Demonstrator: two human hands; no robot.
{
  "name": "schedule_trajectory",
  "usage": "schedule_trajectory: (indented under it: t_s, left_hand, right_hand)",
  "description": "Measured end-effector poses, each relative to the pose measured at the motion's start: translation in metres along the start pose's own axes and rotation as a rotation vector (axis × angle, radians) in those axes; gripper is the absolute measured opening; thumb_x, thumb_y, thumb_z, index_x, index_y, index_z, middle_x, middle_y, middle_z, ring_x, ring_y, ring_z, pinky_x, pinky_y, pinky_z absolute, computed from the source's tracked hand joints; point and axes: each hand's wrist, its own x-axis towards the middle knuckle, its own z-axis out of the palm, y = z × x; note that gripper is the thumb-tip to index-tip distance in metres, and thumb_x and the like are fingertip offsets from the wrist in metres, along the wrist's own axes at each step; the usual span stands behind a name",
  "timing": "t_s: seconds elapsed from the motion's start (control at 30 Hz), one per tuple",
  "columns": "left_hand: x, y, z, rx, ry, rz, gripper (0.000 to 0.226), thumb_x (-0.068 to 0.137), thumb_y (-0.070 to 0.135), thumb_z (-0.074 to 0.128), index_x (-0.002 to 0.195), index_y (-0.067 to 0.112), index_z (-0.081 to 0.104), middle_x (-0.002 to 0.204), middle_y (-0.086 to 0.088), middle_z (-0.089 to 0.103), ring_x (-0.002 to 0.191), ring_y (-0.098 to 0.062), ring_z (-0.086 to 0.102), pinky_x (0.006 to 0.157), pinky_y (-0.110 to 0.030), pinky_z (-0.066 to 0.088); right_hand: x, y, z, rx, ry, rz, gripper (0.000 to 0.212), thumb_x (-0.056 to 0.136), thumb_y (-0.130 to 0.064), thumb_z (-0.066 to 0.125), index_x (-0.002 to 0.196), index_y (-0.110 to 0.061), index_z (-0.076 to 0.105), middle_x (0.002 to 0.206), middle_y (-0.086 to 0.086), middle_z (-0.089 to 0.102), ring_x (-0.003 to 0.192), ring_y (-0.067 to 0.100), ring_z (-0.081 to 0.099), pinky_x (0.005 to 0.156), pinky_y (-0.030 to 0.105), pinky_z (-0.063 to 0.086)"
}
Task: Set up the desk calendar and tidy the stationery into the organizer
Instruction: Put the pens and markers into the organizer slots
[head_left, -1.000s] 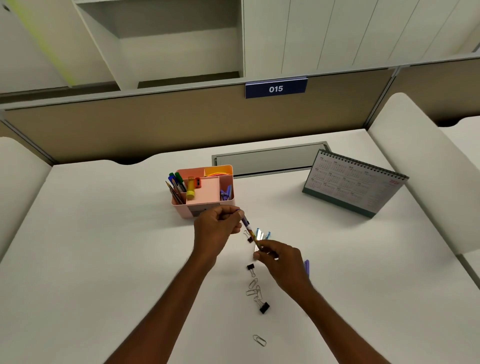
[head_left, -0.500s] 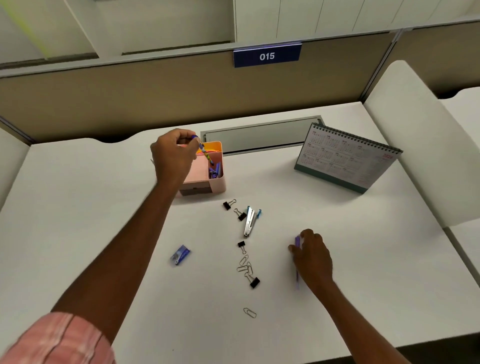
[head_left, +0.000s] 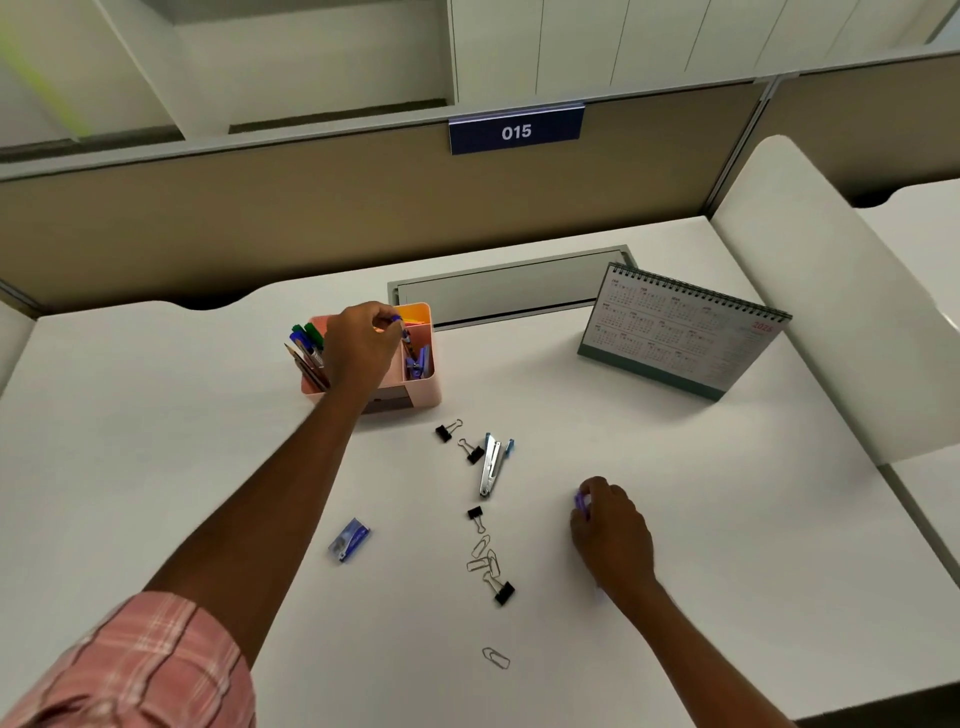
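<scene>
A pink organizer (head_left: 427, 387) stands mid-desk with pens and pencils in its left compartment. My left hand (head_left: 363, 345) hovers over it, fingers pinched on a blue-capped pen (head_left: 402, 332) that points down into the right compartment. My right hand (head_left: 610, 530) rests on the desk, closed around a purple pen (head_left: 582, 503), mostly hidden. The desk calendar (head_left: 680, 330) stands upright at the right. A silver stapler (head_left: 492, 462), black binder clips (head_left: 445, 431), several paper clips (head_left: 483, 558) and a blue staple box (head_left: 349, 539) lie loose on the white desk (head_left: 156, 441).
A grey cable tray lid (head_left: 509, 291) is set into the desk behind the organizer. A tan partition with a "015" sign (head_left: 516, 130) rises at the back. White dividers (head_left: 831, 291) flank the desk on the right.
My left hand carried the pen from near my right hand up to the organizer and lowered it in. My right hand moved right and closed on the purple pen.
</scene>
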Motion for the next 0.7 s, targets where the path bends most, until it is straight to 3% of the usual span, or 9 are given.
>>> schedule_trajectory:
  t_s: [0.37,0.6,0.7]
  left_hand:
    - [0.015,0.002,0.009,0.063,-0.019,-0.038,0.028,0.1,0.031,0.068,0.119,0.012,0.078,0.113,-0.009,0.079,0.101,-0.027,0.072,0.074,-0.03,0.047]
    - [0.016,0.0,0.011,0.065,-0.045,-0.073,0.034,0.1,0.035,0.067,0.125,0.012,0.074,0.119,-0.01,0.077,0.104,-0.029,0.071,0.08,-0.034,0.052]
    - [0.013,0.001,0.01,0.059,-0.031,-0.09,0.048,0.096,0.041,0.072,0.136,0.014,0.067,0.13,-0.011,0.071,0.112,-0.03,0.068,0.081,-0.035,0.052]
  right_hand:
    - [0.005,0.001,-0.004,0.049,-0.059,0.061,0.019,0.088,-0.019,0.061,0.105,-0.028,0.058,0.096,-0.006,0.059,0.082,0.018,0.056,0.067,0.03,0.042]
    - [0.009,0.0,-0.004,0.067,-0.055,0.074,0.011,0.093,-0.025,0.062,0.102,-0.028,0.06,0.094,-0.007,0.058,0.081,0.017,0.057,0.067,0.03,0.042]
    - [0.009,-0.003,-0.007,0.068,-0.04,0.089,0.003,0.093,-0.028,0.061,0.095,-0.029,0.063,0.092,-0.007,0.059,0.08,0.016,0.057,0.067,0.03,0.042]
